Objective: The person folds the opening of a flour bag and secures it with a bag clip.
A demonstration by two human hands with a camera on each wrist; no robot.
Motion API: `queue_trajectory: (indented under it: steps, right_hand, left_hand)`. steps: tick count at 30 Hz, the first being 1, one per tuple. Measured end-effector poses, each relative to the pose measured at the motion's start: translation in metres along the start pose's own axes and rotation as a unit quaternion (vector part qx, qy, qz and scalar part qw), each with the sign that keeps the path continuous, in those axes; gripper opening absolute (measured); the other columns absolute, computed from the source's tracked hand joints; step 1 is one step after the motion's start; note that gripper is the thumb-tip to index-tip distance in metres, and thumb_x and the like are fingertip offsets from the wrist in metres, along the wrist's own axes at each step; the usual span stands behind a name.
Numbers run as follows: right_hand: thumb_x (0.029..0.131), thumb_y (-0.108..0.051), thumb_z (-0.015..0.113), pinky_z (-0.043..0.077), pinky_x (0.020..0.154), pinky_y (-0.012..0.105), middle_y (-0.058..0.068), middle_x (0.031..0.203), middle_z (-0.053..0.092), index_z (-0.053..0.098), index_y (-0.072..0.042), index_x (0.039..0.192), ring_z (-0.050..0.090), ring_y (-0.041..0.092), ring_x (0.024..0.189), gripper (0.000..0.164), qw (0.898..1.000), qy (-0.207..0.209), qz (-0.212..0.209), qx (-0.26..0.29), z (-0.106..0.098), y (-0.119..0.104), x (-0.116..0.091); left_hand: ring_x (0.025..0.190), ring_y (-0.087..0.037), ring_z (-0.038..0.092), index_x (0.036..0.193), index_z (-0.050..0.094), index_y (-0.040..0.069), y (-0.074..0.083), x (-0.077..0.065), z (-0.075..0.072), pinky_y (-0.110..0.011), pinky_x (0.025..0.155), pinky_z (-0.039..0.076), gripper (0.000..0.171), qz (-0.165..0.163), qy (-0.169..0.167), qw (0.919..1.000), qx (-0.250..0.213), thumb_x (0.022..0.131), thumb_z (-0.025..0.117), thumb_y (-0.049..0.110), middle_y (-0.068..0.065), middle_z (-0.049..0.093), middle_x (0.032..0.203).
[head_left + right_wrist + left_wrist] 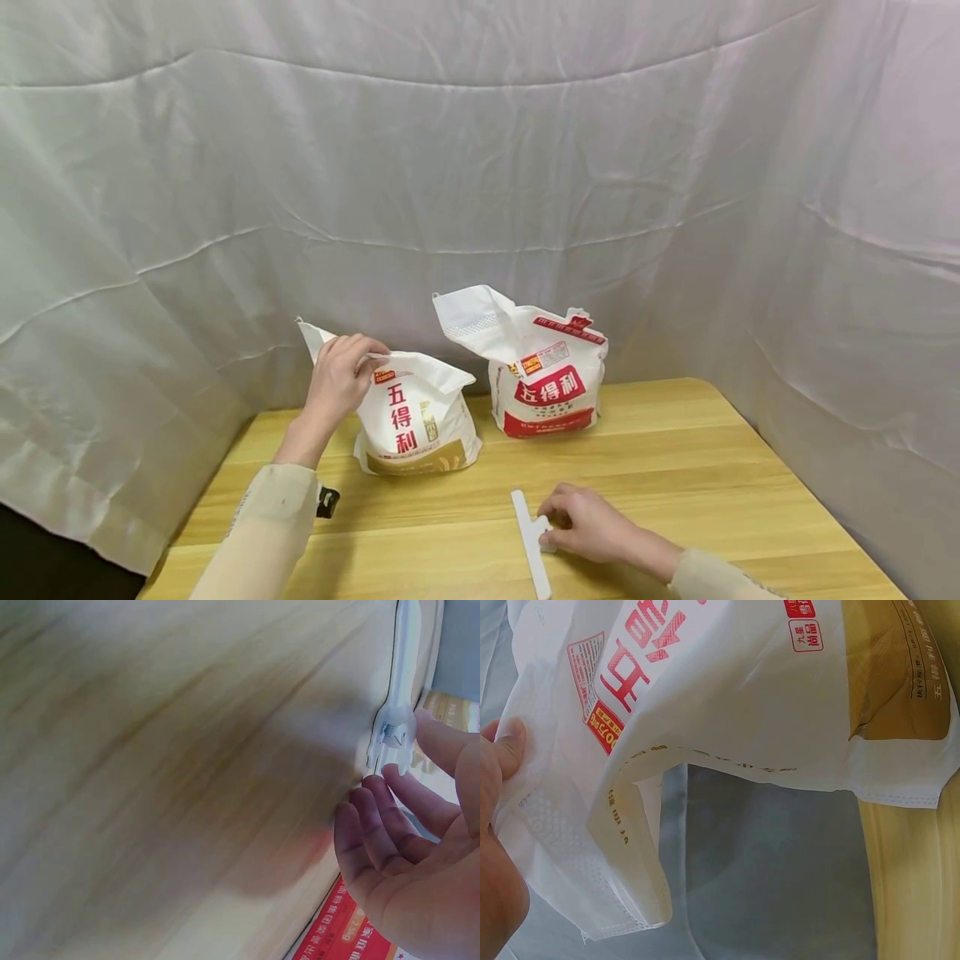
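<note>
My left hand [347,371] grips the folded top edge of a white flour bag [420,408] with red lettering and a gold band at its base. The left wrist view shows the thumb on the bag's face and its loose top corner [634,900] hanging out past the hand. A long white bag clip [529,542] lies low over the table at the front. My right hand [588,525] pinches the clip's short handle between thumb and fingers. Up close in the right wrist view, a small metal spring [390,735] shows at the handle.
A second flour bag [551,392], white with red panels, stands at the back right, its top flopped to the left. The wooden table [675,467] is bordered by grey cloth curtains [480,183] behind and at both sides.
</note>
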State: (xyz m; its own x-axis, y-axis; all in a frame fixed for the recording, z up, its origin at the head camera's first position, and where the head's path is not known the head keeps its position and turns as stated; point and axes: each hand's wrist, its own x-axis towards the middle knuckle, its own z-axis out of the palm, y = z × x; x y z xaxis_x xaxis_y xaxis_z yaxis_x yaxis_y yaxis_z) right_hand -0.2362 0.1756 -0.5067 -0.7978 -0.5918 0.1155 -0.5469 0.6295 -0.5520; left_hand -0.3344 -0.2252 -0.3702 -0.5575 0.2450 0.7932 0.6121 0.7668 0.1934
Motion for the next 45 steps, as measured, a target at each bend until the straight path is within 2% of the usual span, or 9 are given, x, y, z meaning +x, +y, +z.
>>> queue_trajectory:
  steps: [7, 11, 14, 18, 22, 25, 30, 37, 45]
  right_hand:
    - [0.087, -0.024, 0.085, 0.05, 0.069, 0.024, -0.006, 0.087, 0.061, 0.072, -0.008, 0.105, 0.054, 0.004, 0.078, 0.028, 0.998, -0.001, 0.021, 0.055, 0.001, -0.003, 0.0]
    - [0.087, -0.019, 0.084, 0.05, 0.066, 0.022, -0.002, 0.089, 0.066, 0.068, -0.008, 0.104, 0.057, 0.003, 0.075, 0.025, 0.994, 0.005, 0.03, 0.103, 0.004, -0.006, -0.002]
    - [0.09, -0.013, 0.081, 0.054, 0.062, 0.024, 0.004, 0.096, 0.071, 0.065, -0.007, 0.104, 0.062, 0.005, 0.073, 0.023, 0.987, 0.002, 0.036, 0.155, 0.005, -0.008, -0.002]
    - [0.093, -0.007, 0.077, 0.058, 0.054, 0.031, 0.009, 0.102, 0.068, 0.062, -0.005, 0.108, 0.068, 0.015, 0.065, 0.021, 0.971, -0.008, 0.05, 0.232, 0.005, -0.011, -0.001]
    - [0.094, -0.003, 0.074, 0.059, 0.051, 0.034, 0.01, 0.106, 0.062, 0.061, -0.004, 0.112, 0.068, 0.02, 0.06, 0.022, 0.96, -0.009, 0.057, 0.275, 0.002, -0.014, 0.001]
    - [0.093, 0.001, 0.073, 0.062, 0.055, 0.036, 0.013, 0.108, 0.06, 0.058, 0.001, 0.119, 0.07, 0.023, 0.062, 0.03, 0.954, -0.001, 0.05, 0.297, -0.002, -0.017, 0.003]
    - [0.093, 0.002, 0.073, 0.063, 0.062, 0.037, 0.015, 0.113, 0.059, 0.055, 0.008, 0.135, 0.071, 0.023, 0.069, 0.046, 0.953, 0.014, 0.053, 0.298, -0.009, -0.024, 0.009]
    - [0.095, -0.001, 0.073, 0.063, 0.062, 0.043, 0.018, 0.113, 0.067, 0.064, 0.003, 0.127, 0.071, 0.021, 0.07, 0.033, 0.962, 0.046, 0.026, 0.269, -0.018, -0.032, 0.017]
    - [0.097, -0.003, 0.071, 0.061, 0.056, 0.038, 0.02, 0.112, 0.068, 0.066, 0.0, 0.126, 0.072, 0.025, 0.069, 0.03, 0.958, 0.09, 0.017, 0.273, -0.03, -0.044, 0.032]
  left_hand:
    - [0.092, -0.029, 0.064, 0.097, 0.073, 0.012, -0.001, -0.001, 0.001, -0.058, 0.109, 0.04, 0.015, 0.0, -0.001, 1.0, -0.001, 0.088, 0.078, 0.001, -0.005, 0.073, 0.095]
    - [0.093, -0.03, 0.064, 0.098, 0.073, 0.012, -0.001, -0.004, 0.002, -0.058, 0.11, 0.039, 0.015, -0.001, -0.004, 1.0, -0.001, 0.089, 0.078, 0.003, -0.005, 0.073, 0.095]
    - [0.093, -0.03, 0.064, 0.098, 0.073, 0.012, 0.0, -0.005, 0.003, -0.057, 0.109, 0.039, 0.014, -0.001, -0.004, 1.0, -0.001, 0.089, 0.078, 0.003, -0.005, 0.073, 0.095]
    - [0.092, -0.029, 0.064, 0.097, 0.073, 0.012, 0.0, -0.006, 0.003, -0.057, 0.108, 0.04, 0.014, 0.002, -0.001, 1.0, -0.001, 0.089, 0.078, 0.002, -0.005, 0.073, 0.094]
    - [0.093, -0.03, 0.064, 0.097, 0.073, 0.012, -0.001, -0.006, 0.003, -0.057, 0.108, 0.04, 0.015, 0.003, 0.001, 1.0, -0.001, 0.088, 0.078, 0.001, -0.005, 0.073, 0.094]
    - [0.093, -0.03, 0.064, 0.097, 0.073, 0.012, -0.001, -0.006, 0.003, -0.057, 0.108, 0.041, 0.016, 0.003, 0.004, 1.0, -0.001, 0.088, 0.078, 0.0, -0.005, 0.073, 0.094]
    - [0.091, -0.029, 0.064, 0.097, 0.074, 0.011, -0.001, -0.003, 0.003, -0.056, 0.107, 0.041, 0.016, 0.006, 0.007, 1.0, -0.002, 0.087, 0.079, 0.0, -0.005, 0.074, 0.094]
    - [0.09, -0.029, 0.063, 0.096, 0.073, 0.012, -0.002, -0.001, 0.002, -0.055, 0.106, 0.042, 0.014, 0.011, 0.01, 0.9999, 0.0, 0.088, 0.079, 0.002, -0.005, 0.073, 0.092]
    - [0.091, -0.029, 0.064, 0.097, 0.073, 0.012, -0.001, -0.002, 0.002, -0.055, 0.107, 0.041, 0.013, 0.005, 0.006, 1.0, -0.001, 0.089, 0.079, 0.003, -0.005, 0.073, 0.093]
